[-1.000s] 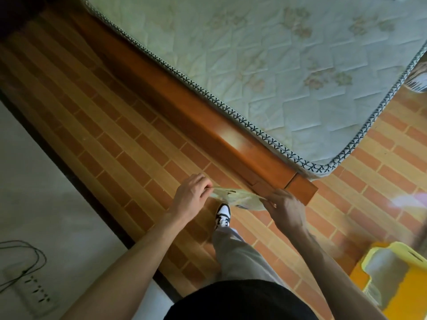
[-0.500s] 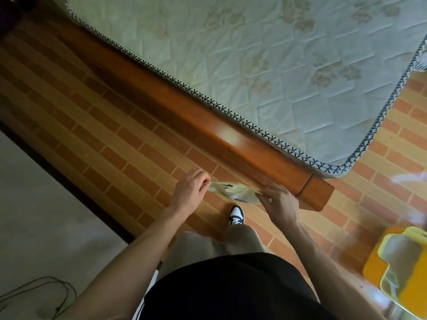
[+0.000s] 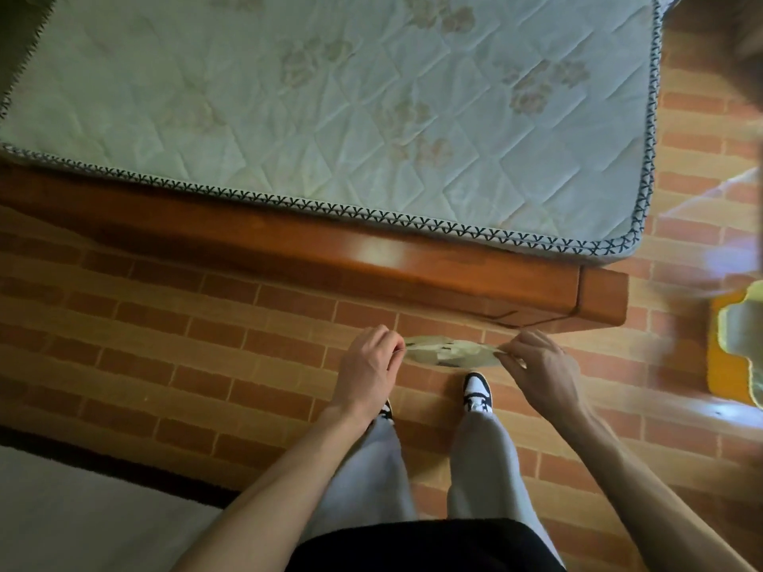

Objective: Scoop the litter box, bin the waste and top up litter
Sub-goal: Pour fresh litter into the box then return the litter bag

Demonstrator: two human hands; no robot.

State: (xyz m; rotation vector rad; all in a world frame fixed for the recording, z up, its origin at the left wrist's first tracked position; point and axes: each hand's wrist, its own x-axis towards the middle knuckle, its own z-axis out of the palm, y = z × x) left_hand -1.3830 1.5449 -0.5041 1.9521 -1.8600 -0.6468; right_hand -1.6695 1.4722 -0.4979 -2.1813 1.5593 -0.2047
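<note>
Two hands are held out at waist height above a brick-patterned floor (image 3: 165, 332), and a thin pale bag (image 3: 448, 352) is stretched between them. To the far left of the left hand (image 3: 367, 375) a pale rug (image 3: 82, 513) is seen at the floor's edge. The left hand has its fingers curled and one end of the bag pinched between thumb and fingertips. The bag is drawn taut, its long axis running straight from hand to hand, left to right, with its slack middle sagging slightly; whether its mouth has been parted yet cannot be told. Beyond the hands lie a wooden bed frame (image 3: 371, 262) and a quilted mattress (image 3: 330, 97); below them two black-and-white shoes (image 3: 477, 393) are planted on the floor. The right hand (image 3: 545, 373) grips the other end of the bag in the same pinched way. Well to the right of the right hand, at the picture's edge, a blurred yellow litter box (image 3: 739, 348) is partly seen. It is judged that the bag is being readied for waste, and that the box lies nearer the right hand, so a turn rightward would be called for.
</note>
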